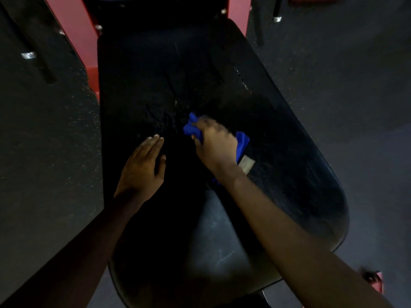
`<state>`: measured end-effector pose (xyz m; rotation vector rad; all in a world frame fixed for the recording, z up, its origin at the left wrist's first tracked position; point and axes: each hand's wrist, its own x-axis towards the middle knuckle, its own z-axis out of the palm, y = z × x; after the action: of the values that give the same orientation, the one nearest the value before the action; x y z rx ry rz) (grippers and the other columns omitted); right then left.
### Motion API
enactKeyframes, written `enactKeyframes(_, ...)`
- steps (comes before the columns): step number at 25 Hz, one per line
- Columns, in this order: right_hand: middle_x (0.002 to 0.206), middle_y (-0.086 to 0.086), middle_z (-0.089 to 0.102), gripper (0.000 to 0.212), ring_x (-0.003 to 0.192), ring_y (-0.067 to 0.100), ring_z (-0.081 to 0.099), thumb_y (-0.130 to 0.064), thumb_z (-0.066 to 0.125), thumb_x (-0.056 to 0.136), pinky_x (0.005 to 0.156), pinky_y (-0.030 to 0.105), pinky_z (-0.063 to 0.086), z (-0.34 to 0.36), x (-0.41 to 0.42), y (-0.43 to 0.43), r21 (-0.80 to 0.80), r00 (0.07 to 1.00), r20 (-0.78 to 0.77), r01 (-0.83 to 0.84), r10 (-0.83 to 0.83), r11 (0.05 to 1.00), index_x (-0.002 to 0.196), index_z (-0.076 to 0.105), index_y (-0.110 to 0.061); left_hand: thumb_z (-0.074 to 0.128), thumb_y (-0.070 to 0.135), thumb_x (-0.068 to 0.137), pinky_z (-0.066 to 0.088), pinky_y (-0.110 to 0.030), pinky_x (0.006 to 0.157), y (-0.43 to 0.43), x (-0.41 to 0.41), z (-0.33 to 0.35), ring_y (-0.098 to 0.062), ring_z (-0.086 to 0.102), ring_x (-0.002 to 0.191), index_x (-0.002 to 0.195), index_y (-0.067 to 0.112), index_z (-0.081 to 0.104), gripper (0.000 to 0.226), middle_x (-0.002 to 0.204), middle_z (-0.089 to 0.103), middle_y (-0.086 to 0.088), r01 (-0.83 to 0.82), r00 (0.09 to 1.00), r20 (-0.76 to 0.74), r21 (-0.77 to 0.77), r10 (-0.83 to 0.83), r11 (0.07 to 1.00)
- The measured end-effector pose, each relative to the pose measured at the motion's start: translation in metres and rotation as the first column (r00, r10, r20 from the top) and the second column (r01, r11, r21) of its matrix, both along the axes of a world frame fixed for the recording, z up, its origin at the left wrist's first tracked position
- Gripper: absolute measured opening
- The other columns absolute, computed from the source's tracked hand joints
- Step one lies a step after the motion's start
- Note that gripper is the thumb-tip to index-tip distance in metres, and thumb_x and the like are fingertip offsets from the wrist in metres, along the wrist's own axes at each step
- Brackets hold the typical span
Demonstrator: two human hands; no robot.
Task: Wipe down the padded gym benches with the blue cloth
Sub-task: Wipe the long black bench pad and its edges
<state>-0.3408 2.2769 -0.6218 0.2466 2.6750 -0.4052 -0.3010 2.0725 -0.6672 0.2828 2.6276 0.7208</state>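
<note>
**On the bench pad (155, 74): wiping step in hand**

At far left, dark speckled floor (44, 130) and a slanted red frame (73, 30) beside the pad's left edge. Just right of that, left hand (142, 165) laid flat on the black pad, fingers straight and close together, holding nothing; by the look of it, there as a brace. Past its fingertips, toward mid-pad, a patch of wet-looking streaks (160, 118).

Next to the right, blue cloth (191, 127) bunched against the pad near its middle. One fold poking out ahead of the knuckles, another hanging out behind the wrist with a pale tag (246, 164). Right hand (213, 145) clenched round that cloth, fingers curled over it, slightly blurred. Farther right and higher, near the pad's edge, a pale scuff (241, 78) or split in the cover; too dim to tell which. Beyond it, more dark floor.

Judged as the wipe itself, part-way along this bench, with damp marks at the middle and both ends looking dull. Next move probably calling for:

- firm downward pressure on the cloth
- long overlapping passes leftward across the streaked patch, then out to the ends and edges
- the flat hand lifted clear of that path first
- a light touch over the scuffed spot, lest the cloth snag

No other benches in view, so overall progress impossible to gauge.
</note>
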Motion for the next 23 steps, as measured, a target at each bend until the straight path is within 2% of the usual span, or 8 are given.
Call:
enactKeyframes(2,0.138,-0.005,0.059,0.039,0.12,0.023,0.059,-0.033,0.062,0.093,0.091,0.034,0.05,0.001,0.015,-0.001,-0.06,0.995,-0.018,-0.101,0.1,0.993,0.132,0.062,-0.03,0.036,0.036,0.1,0.022,-0.026,0.118,-0.001,0.0,-0.001,-0.02,0.036,0.145,0.148,0.011,0.048,0.056,0.155,0.044,-0.006,-0.002,1.0,0.004,-0.005,0.002,1.0)
enactKeyframes(4,0.137,-0.005,0.06,0.038,0.118,0.025,0.061,-0.033,0.062,0.093,0.09,0.036,0.051,-0.006,-0.001,0.016,-0.045,0.993,-0.025,-0.113,0.112,0.993,0.131,0.063,-0.03,0.038,0.035,0.1,0.025,-0.03,0.118,-0.001,0.001,-0.001,-0.021,0.036,0.145,0.148,0.011,0.047,0.055,0.156,0.043,-0.006,0.002,1.0,0.004,-0.006,-0.002,1.0)
enactKeyframes(8,0.129,0.003,0.063,0.035,0.113,0.031,0.062,-0.032,0.058,0.096,0.084,0.039,0.05,-0.026,-0.057,0.055,0.105,0.992,0.005,0.126,-0.127,0.986,0.131,0.061,-0.029,0.036,0.035,0.1,0.027,-0.034,0.118,0.0,0.0,0.002,-0.02,0.034,0.147,0.149,0.012,0.046,0.056,0.157,0.042,-0.006,0.007,1.0,0.017,-0.001,-0.007,1.0)
enactKeyframes(10,0.127,0.004,0.064,0.036,0.112,0.03,0.063,-0.032,0.058,0.096,0.082,0.037,0.05,-0.027,-0.063,0.048,0.151,0.985,0.005,0.168,-0.171,0.974,0.132,0.06,-0.029,0.036,0.036,0.1,0.024,-0.03,0.118,0.001,0.0,0.001,-0.019,0.033,0.147,0.15,0.012,0.046,0.056,0.157,0.041,-0.005,0.002,1.0,0.015,-0.01,-0.002,1.0)
enactKeyframes(14,0.135,-0.005,0.06,0.037,0.115,0.024,0.061,-0.033,0.059,0.094,0.084,0.035,0.052,-0.005,-0.002,0.015,0.021,1.0,-0.013,-0.005,0.005,1.0,0.131,0.061,-0.033,0.035,0.036,0.099,0.031,-0.036,0.118,0.002,0.001,-0.001,-0.023,0.039,0.143,0.146,0.009,0.05,0.056,0.154,0.046,-0.008,-0.018,1.0,-0.015,0.013,0.019,1.0)
enactKeyframes(17,0.142,-0.01,0.055,0.037,0.123,0.02,0.058,-0.035,0.059,0.095,0.09,0.036,0.053,0.006,0.021,0.029,-0.045,0.996,-0.027,-0.087,0.086,0.995,0.132,0.06,-0.037,0.035,0.036,0.099,0.028,-0.033,0.118,0.001,0.001,-0.001,-0.022,0.038,0.144,0.147,0.009,0.049,0.056,0.154,0.045,-0.008,-0.006,1.0,-0.017,0.007,0.007,1.0)
enactKeyframes(23,0.136,-0.001,0.059,0.035,0.116,0.032,0.061,-0.032,0.059,0.093,0.084,0.039,0.049,-0.015,-0.039,0.084,0.117,0.981,-0.018,0.193,-0.192,0.974,0.128,0.062,-0.03,0.036,0.036,0.1,0.023,-0.027,0.118,0.0,0.001,-0.004,-0.021,0.038,0.144,0.147,0.009,0.049,0.055,0.154,0.046,-0.008,-0.001,1.0,-0.027,0.007,0.001,1.0)
